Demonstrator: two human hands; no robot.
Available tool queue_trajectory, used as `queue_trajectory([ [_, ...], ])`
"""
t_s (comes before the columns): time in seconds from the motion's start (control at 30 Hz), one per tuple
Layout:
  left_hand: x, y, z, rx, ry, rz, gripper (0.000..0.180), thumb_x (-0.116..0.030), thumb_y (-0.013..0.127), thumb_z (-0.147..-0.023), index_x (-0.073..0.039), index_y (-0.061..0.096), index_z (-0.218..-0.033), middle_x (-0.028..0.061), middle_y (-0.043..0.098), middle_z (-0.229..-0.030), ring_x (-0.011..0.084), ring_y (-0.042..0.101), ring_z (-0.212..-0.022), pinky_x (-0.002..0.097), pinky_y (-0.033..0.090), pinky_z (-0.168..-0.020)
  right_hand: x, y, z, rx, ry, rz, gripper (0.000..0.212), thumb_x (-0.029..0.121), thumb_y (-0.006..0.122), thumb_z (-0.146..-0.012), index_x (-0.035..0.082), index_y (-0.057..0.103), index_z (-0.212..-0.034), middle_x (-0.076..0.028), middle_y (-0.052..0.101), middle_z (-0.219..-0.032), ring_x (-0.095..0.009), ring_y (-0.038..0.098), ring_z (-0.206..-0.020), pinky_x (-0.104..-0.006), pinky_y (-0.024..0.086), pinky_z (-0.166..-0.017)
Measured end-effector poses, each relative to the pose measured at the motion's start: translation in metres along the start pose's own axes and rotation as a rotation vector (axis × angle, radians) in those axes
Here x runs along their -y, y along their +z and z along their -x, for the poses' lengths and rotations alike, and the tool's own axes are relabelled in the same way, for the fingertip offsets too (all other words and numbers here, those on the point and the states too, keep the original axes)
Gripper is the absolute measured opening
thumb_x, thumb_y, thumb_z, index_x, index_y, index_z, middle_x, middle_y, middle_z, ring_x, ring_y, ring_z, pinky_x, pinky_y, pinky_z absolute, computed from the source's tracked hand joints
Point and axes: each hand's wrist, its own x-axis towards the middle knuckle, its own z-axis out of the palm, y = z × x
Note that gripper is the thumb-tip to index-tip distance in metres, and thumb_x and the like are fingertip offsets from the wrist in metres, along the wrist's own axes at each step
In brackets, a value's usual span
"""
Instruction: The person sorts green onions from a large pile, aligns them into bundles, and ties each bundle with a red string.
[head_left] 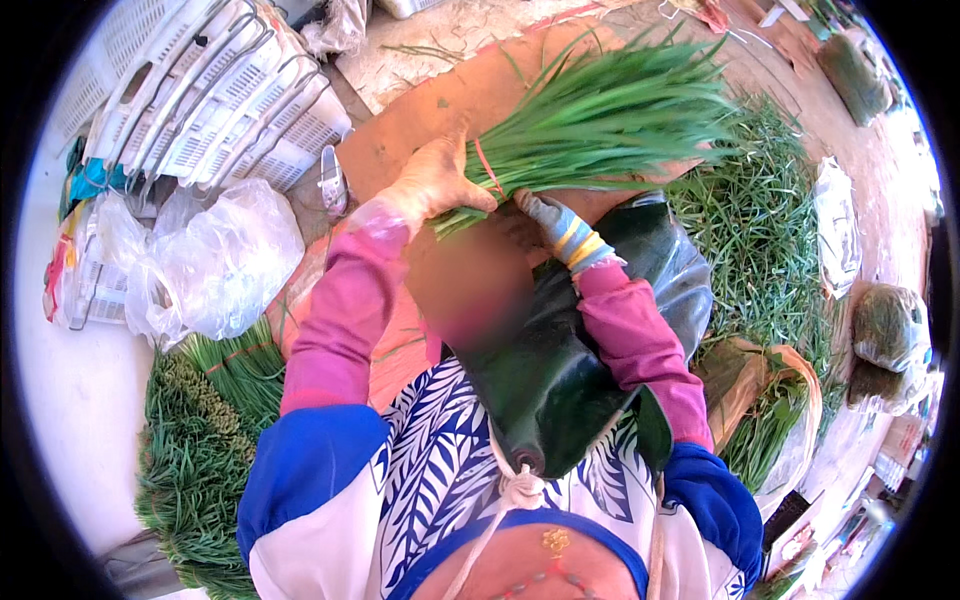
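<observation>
Clamping the bunch [605, 118] by its base, the left hand [437, 182] holds it ahead of the right hand [553, 226], whose grip I cannot tell; the band [486, 164], if slack, could let it spill.

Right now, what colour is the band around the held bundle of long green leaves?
The band is orange-red, seen best in the head view.

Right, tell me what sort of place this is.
Likely a vegetable-packing area: a red-banded bunch of long green leaves, a loose heap of green leaves, and stacked white perforated plastic crates.
</observation>
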Motion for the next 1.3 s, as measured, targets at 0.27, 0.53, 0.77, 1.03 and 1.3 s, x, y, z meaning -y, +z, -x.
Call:
queue_trajectory([
  [0.27, 0.036, -0.006, 0.009, 0.100, 0.135, -0.140, 0.113, -0.037, 0.081, -0.052, -0.001, 0.014, -0.136, 0.0244, 0.040, -0.125, 0.0319, 0.038, -0.117, 0.0333, 0.033, -0.096, 0.066, 0.026, 0.050, -0.233, -0.116, 0.526, 0.017, 0.012, 0.061, -0.078, 0.001, 0.061, -0.091, 0.000, 0.060, -0.072, -0.007, 0.051, -0.060, -0.0224, 0.045, -0.057],
  [0.53, 0.052, -0.057, 0.069, -0.648, -0.045, 0.666, 0.046, -0.023, 0.056, -0.085, -0.001, 0.042, -0.123, 0.0127, 0.052, -0.117, 0.0153, 0.050, -0.105, 0.0278, 0.035, -0.093, 0.082, 0.074, 0.017, -0.113, -0.703, 1.680, 0.033, 0.021, 0.067, -0.066, 0.017, 0.061, -0.099, -0.006, 0.058, -0.096, -0.027, 0.059, -0.078, -0.0349, 0.048, -0.063],
  [0.77, 0.066, -0.041, 0.099, -0.649, -0.172, 0.668, 0.045, -0.026, 0.057, -0.084, -0.001, 0.046, -0.120, 0.0104, 0.057, -0.111, 0.0163, 0.051, -0.105, 0.0290, 0.036, -0.091, 0.041, 0.050, -0.002, 0.008, -0.618, 1.440, 0.019, 0.012, 0.064, -0.069, 0.010, 0.062, -0.088, -0.009, 0.060, -0.090, -0.025, 0.058, -0.071, -0.0347, 0.047, -0.060],
  [1.03, 0.025, 0.000, 0.083, -0.619, 0.365, -0.239, 0.026, -0.006, 0.065, -0.070, -0.009, 0.058, -0.095, 0.0051, 0.059, -0.088, 0.0203, 0.058, -0.084, 0.0293, 0.047, -0.072, 0.072, 0.053, -0.031, -0.225, -0.015, 0.179, 0.013, 0.014, 0.051, -0.084, 0.002, 0.055, -0.086, -0.007, 0.058, -0.070, -0.014, 0.052, -0.046, -0.0259, 0.042, -0.041],
  [1.3, 0.025, 0.024, 0.054, -0.324, 0.359, -0.543, 0.025, -0.013, 0.066, -0.063, -0.013, 0.063, -0.088, 0.0051, 0.050, -0.069, 0.0256, 0.052, -0.070, 0.0349, 0.045, -0.062, 0.084, 0.054, -0.044, -0.153, 0.073, 0.266, 0.017, 0.018, 0.053, -0.084, 0.002, 0.053, -0.089, -0.007, 0.057, -0.072, -0.014, 0.052, -0.046, -0.0288, 0.048, -0.042],
])
